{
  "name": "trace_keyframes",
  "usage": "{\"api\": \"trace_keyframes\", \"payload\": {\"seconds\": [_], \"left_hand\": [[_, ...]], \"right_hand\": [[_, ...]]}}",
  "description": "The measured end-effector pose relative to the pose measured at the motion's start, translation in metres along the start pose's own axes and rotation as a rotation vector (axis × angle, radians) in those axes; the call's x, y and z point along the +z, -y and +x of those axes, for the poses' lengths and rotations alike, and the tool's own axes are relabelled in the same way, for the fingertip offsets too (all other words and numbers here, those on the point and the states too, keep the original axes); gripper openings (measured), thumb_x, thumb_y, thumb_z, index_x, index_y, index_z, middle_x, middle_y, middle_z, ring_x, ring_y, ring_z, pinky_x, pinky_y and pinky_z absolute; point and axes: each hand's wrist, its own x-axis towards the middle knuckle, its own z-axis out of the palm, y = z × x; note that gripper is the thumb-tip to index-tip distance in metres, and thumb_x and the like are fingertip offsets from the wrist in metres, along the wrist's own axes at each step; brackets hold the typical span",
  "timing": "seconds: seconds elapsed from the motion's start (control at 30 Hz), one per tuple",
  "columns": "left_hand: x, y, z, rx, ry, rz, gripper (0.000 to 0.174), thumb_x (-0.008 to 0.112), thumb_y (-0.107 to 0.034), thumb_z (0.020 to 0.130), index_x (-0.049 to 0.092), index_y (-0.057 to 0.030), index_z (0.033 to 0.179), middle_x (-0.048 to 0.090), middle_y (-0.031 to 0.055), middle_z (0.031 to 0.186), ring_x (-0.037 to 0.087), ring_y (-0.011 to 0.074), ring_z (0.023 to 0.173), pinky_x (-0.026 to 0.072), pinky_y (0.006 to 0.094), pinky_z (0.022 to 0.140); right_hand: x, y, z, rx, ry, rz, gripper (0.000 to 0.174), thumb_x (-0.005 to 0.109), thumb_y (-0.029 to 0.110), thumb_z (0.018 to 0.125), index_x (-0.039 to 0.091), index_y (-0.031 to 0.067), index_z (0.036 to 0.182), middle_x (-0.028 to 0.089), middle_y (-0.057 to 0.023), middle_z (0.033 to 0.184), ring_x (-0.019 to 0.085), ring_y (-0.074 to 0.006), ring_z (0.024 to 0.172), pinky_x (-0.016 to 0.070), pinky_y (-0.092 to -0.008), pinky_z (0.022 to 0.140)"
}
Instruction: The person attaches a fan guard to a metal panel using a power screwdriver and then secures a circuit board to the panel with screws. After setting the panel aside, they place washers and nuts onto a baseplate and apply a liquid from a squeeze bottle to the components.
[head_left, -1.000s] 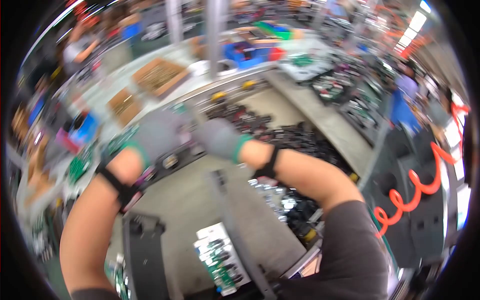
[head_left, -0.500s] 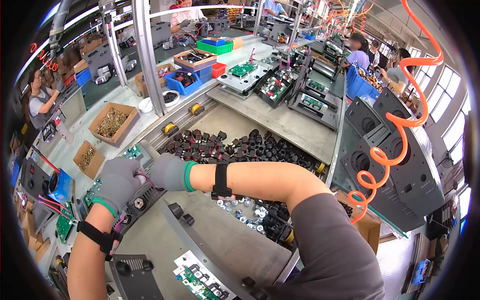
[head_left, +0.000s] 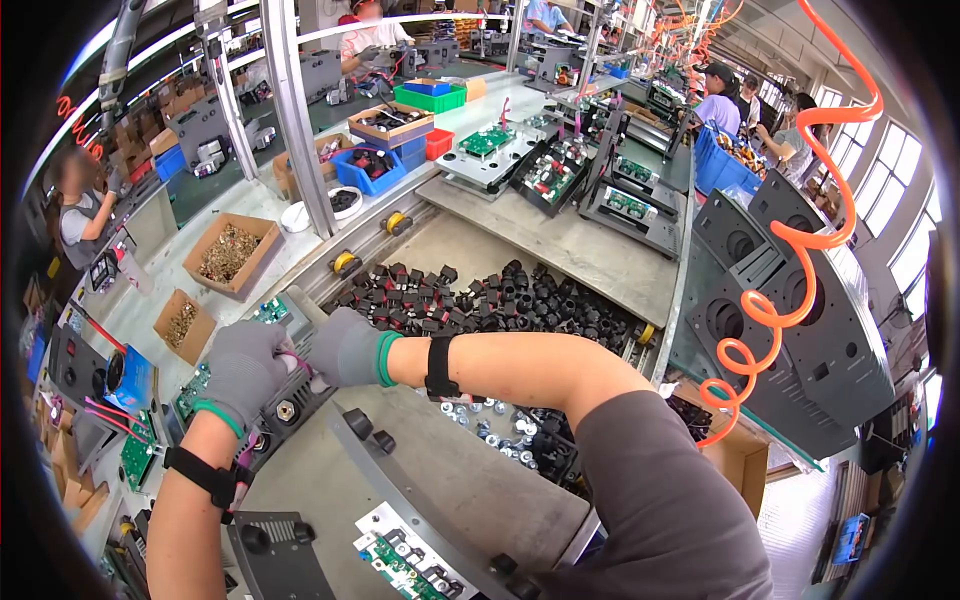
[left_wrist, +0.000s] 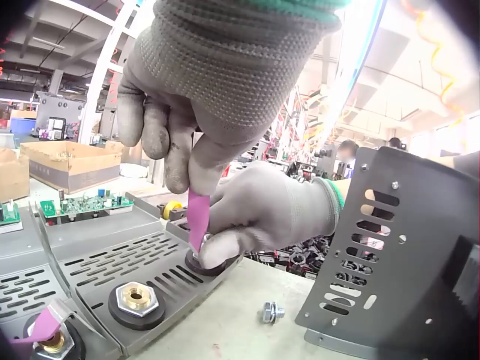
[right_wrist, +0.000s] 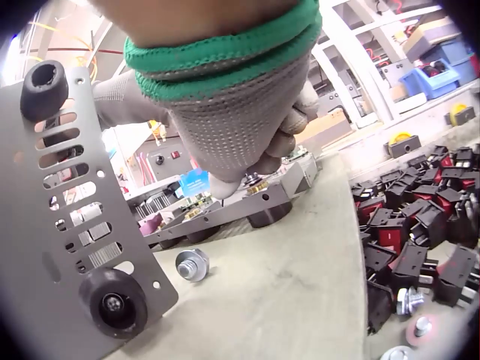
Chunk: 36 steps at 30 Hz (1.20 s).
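Observation:
A dark grey slotted panel (left_wrist: 112, 274) with round black terminals carrying brass nuts (left_wrist: 137, 297) lies under both hands. In the left wrist view my gloved left hand (left_wrist: 217, 82) comes down from above and pinches a purple strip (left_wrist: 198, 214), whose lower end reaches the panel's far terminal (left_wrist: 202, 264). My gloved right hand (left_wrist: 262, 206) is at that same terminal, thumb and fingers curled around a small metal bolt (left_wrist: 193, 239), mostly hidden by the fingertips. Another purple strip (left_wrist: 46, 324) sits on the nearer left terminal.
A loose bolt (left_wrist: 273, 312) lies on the bench beside an upright slotted panel (right_wrist: 90, 217) with black feet. Black and red switches (head_left: 440, 295) fill the tray beyond the right arm. Boxes of brass parts (head_left: 232, 252) stand at left; an orange coiled hose (head_left: 775, 310) hangs at right.
The head view, blurred a second ago, has steadied and shifted. Both hands stay together at the panel; over the last half second they have hardly moved.

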Motion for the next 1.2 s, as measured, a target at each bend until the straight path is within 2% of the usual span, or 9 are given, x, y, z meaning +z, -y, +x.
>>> {"api": "trace_keyframes", "payload": {"seconds": [0.17, 0.33, 0.53, 0.63, 0.83, 0.97, 1.07, 1.13, 1.2], "left_hand": [[-0.003, -0.002, -0.001, -0.015, 0.013, 0.017, 0.01, 0.076, -0.02, 0.074, 0.074, -0.0129, 0.08, 0.07, 0.0105, 0.079, 0.067, 0.0314, 0.079, 0.0511, 0.0432, 0.07], [0.0, -0.002, 0.0, -0.027, 0.004, 0.003, 0.009, 0.076, -0.021, 0.074, 0.074, -0.0144, 0.08, 0.07, 0.0103, 0.079, 0.067, 0.0312, 0.079, 0.0517, 0.0425, 0.07], [0.002, 0.001, -0.001, -0.034, -0.004, -0.04, 0.009, 0.076, -0.021, 0.074, 0.075, -0.0149, 0.081, 0.07, 0.0097, 0.079, 0.067, 0.031, 0.078, 0.0518, 0.0423, 0.07], [0.001, -0.001, 0.0, -0.064, 0.028, -0.016, 0.009, 0.076, -0.021, 0.074, 0.074, -0.015, 0.081, 0.07, 0.0093, 0.079, 0.067, 0.0303, 0.079, 0.0517, 0.0422, 0.07], [0.002, 0.002, -0.005, 0.03, -0.071, -0.011, 0.01, 0.073, -0.022, 0.076, 0.073, -0.0132, 0.082, 0.069, 0.0107, 0.08, 0.067, 0.0318, 0.08, 0.0513, 0.044, 0.072], [0.002, 0.007, -0.007, 0.029, -0.029, 0.004, 0.011, 0.071, -0.023, 0.077, 0.072, -0.0143, 0.084, 0.069, 0.0112, 0.082, 0.066, 0.0328, 0.079, 0.0515, 0.0447, 0.072], [0.004, 0.009, -0.005, -0.023, -0.024, 0.002, 0.011, 0.071, -0.023, 0.077, 0.072, -0.0151, 0.085, 0.069, 0.0114, 0.082, 0.067, 0.0328, 0.081, 0.0516, 0.0446, 0.073], [0.003, 0.008, -0.001, -0.075, 0.065, 0.022, 0.013, 0.071, -0.024, 0.078, 0.072, -0.016, 0.088, 0.069, 0.0117, 0.083, 0.067, 0.0335, 0.084, 0.0518, 0.0445, 0.074], [0.004, 0.008, -0.002, -0.089, 0.056, -0.003, 0.016, 0.072, -0.025, 0.077, 0.072, -0.015, 0.089, 0.07, 0.0119, 0.083, 0.067, 0.0325, 0.084, 0.052, 0.0436, 0.075]], "right_hand": [[-0.027, 0.009, -0.02, 0.073, 0.099, 0.066, 0.032, 0.068, 0.043, 0.084, 0.076, 0.0172, 0.101, 0.074, -0.0048, 0.095, 0.072, -0.0237, 0.088, 0.0537, -0.0386, 0.073], [-0.004, 0.01, -0.014, 0.002, -0.08, -0.099, 0.023, 0.068, 0.028, 0.086, 0.075, 0.0162, 0.105, 0.069, -0.0065, 0.111, 0.071, -0.0246, 0.094, 0.0542, -0.0382, 0.074], [-0.001, 0.007, -0.002, 0.015, -0.069, 0.031, 0.019, 0.069, 0.029, 0.085, 0.075, 0.0121, 0.092, 0.071, -0.0067, 0.087, 0.072, -0.0258, 0.081, 0.055, -0.0397, 0.067], [-0.016, 0.012, -0.008, 0.054, 0.052, 0.057, 0.019, 0.068, 0.03, 0.084, 0.077, 0.0183, 0.097, 0.074, -0.0038, 0.093, 0.072, -0.0239, 0.088, 0.0542, -0.0385, 0.072], [-0.001, 0.01, -0.022, -0.017, -0.065, -0.082, 0.019, 0.066, 0.027, 0.085, 0.077, 0.0148, 0.094, 0.074, -0.0066, 0.092, 0.072, -0.0261, 0.088, 0.0542, -0.0392, 0.074], [-0.021, 0.017, -0.029, 0.029, 0.093, -0.171, 0.021, 0.066, 0.029, 0.083, 0.076, 0.0164, 0.097, 0.071, -0.005, 0.083, 0.072, -0.0239, 0.081, 0.0535, -0.0402, 0.065], [-0.003, 0.014, -0.032, 0.01, -0.25, -0.132, 0.023, 0.068, 0.034, 0.082, 0.071, 0.0143, 0.094, 0.07, -0.0074, 0.092, 0.069, -0.025, 0.088, 0.0517, -0.0409, 0.072], [-0.016, 0.016, -0.029, 0.043, 0.105, -0.097, 0.021, 0.065, 0.025, 0.082, 0.073, 0.0121, 0.097, 0.072, -0.0074, 0.09, 0.072, -0.026, 0.086, 0.0538, -0.0406, 0.07], [-0.024, 0.019, -0.031, 0.053, 0.189, -0.12, 0.02, 0.067, 0.029, 0.083, 0.071, 0.0146, 0.097, 0.07, -0.0063, 0.091, 0.07, -0.0257, 0.088, 0.0528, -0.041, 0.071]]}}
